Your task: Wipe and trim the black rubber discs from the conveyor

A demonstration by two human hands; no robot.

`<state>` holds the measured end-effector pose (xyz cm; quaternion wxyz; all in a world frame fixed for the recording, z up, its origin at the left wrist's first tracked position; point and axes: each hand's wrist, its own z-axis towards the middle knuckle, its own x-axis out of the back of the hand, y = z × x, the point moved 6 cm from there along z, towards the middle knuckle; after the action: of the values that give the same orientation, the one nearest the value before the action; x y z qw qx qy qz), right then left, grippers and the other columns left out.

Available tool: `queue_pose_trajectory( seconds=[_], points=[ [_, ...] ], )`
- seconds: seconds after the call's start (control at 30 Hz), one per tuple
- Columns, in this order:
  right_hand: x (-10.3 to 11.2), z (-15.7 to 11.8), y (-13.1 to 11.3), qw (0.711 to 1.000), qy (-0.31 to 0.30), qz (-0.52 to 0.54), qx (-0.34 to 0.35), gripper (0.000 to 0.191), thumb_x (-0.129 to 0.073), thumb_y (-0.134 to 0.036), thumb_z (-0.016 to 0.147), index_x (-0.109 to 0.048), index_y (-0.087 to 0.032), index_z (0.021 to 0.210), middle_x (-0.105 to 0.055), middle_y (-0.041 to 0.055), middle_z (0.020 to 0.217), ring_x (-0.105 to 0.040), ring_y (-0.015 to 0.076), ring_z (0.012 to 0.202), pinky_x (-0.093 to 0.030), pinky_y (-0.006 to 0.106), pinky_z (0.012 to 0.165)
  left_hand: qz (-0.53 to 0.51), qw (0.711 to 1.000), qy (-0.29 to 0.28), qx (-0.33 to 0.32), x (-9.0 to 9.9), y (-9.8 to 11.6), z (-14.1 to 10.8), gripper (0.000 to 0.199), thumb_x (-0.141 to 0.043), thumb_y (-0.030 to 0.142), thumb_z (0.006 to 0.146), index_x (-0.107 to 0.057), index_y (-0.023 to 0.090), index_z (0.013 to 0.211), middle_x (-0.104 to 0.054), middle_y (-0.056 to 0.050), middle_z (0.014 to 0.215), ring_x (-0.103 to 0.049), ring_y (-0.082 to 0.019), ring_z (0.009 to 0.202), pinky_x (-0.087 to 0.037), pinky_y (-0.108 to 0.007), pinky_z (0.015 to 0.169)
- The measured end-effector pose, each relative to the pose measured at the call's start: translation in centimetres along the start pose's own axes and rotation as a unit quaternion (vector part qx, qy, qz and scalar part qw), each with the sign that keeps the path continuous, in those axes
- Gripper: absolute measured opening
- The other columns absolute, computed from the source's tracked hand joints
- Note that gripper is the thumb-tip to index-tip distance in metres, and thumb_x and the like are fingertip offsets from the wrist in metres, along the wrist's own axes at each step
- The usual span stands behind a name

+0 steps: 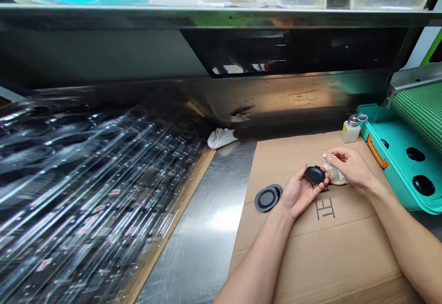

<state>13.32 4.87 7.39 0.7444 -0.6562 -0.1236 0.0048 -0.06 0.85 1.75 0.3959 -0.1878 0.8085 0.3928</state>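
My left hand (302,191) is closed around the edge of a black oval compact-like case (314,174), holding it palm up over the cardboard. Just right of it, my right hand (348,166) pinches a thin white stick with a rounded tip (325,156), which looks like a cotton swab. The tip is above the case and apart from it. Under my right hand lies a pale round pad or cloth (336,178), partly hidden by the fingers. To the left of my left wrist, a dark grey piece with stacked oval rims (267,197) rests on the cardboard.
A flat cardboard sheet (331,258) covers the metal bench (193,244). A white pump bottle (351,130) stands at its back right, beside a teal bin (390,175) with black round parts. Plastic-wrapped trays (86,203) fill the left. A white glove (221,138) lies behind.
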Motion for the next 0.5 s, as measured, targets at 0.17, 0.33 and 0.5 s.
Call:
queue_pose_trajectory(
  seconds=[0.17,0.33,0.5],
  points=[
    [-0.9,-0.2,0.9,0.985,-0.034,-0.164,0.034,0.024,-0.058,-0.040,0.089,-0.069,-0.019,0.083,-0.070,0.0003,0.074,-0.062,0.0137,0.066,-0.044,0.022,0.060,-0.015,0.999,0.034,0.006,0.8,-0.2,0.3,0.058,-0.030,0.052,0.101,-0.064,0.005,0.095,-0.069,-0.016,0.080,-0.066,-0.014,0.063,-0.057,-0.020,0.056],
    [-1.9,-0.3,1.4,0.957,-0.074,-0.278,0.030,0.024,-0.052,-0.035,0.090,-0.068,-0.019,0.081,-0.069,-0.0017,0.066,-0.058,0.0125,0.060,-0.039,0.021,0.058,0.023,0.999,0.039,-0.030,0.9,0.0,0.5,0.062,-0.028,0.052,0.101,-0.065,0.004,0.092,-0.068,-0.015,0.073,-0.067,-0.014,0.060,-0.058,-0.020,0.057],
    [-2.3,-0.4,0.8,0.917,-0.064,-0.386,0.078,0.022,-0.050,-0.030,0.088,-0.068,-0.019,0.081,-0.070,0.0019,0.072,-0.058,0.0153,0.066,-0.035,0.024,0.061,0.093,0.988,0.071,-0.100,0.9,-0.2,0.6,0.053,-0.042,0.052,0.098,-0.065,0.007,0.084,-0.066,-0.010,0.069,-0.064,-0.013,0.056,-0.058,-0.023,0.057]
  ],
)
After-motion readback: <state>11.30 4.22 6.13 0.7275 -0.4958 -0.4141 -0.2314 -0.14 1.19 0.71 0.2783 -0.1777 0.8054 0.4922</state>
